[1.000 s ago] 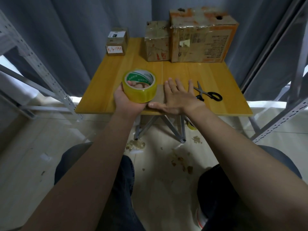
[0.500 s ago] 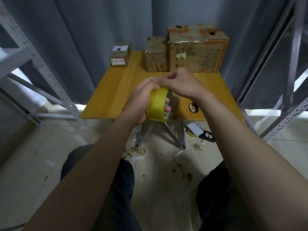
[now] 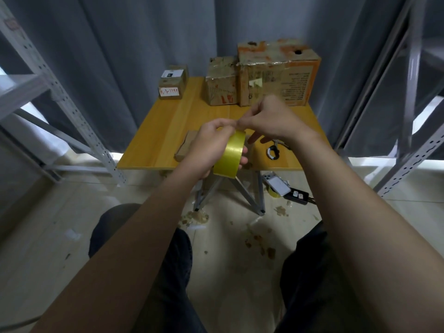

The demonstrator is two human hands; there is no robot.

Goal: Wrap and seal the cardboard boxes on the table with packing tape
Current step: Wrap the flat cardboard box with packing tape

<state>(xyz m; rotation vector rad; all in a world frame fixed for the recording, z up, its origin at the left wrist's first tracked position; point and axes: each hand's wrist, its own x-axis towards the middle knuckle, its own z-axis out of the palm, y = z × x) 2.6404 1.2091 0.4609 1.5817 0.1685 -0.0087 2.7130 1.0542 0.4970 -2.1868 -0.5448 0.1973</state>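
1. The left hand [image 3: 211, 150] is wrapped around a yellow roll of packing tape [image 3: 230, 155], held on edge above the near edge of the yellow wooden folding table [image 3: 168, 131]. The fingers go through the core and the fingertips [image 3: 243, 156] poke out on the right side.
2. The right hand [image 3: 269, 121] sits just above the roll, thumb and forefinger pinched together right at the top of the tape, next to the left thumb. Pretty blurry there, so I can't tell if it's actually got the loose tape end or is just picking at it. The other fingers hang loose.
3. A small flat brown cardboard box [image 3: 186, 146] lies on the table right behind the left hand, mostly hidden by it.
4. At the far edge of the table there are three more boxes: a small brown cardboard box with white labels [image 3: 173, 86] on the left, a medium worn cardboard box with red print [image 3: 222, 84] in the middle, and touching it on the right, a big battered cardboard box with orange sides [image 3: 278, 73].
5. Black-handled scissors [image 3: 273, 152] lie on the table under the right wrist, only partly visible.
6. On the pale tiled floor [image 3: 48, 236] under the table: scraps of tape and a white phone [image 3: 276, 185].
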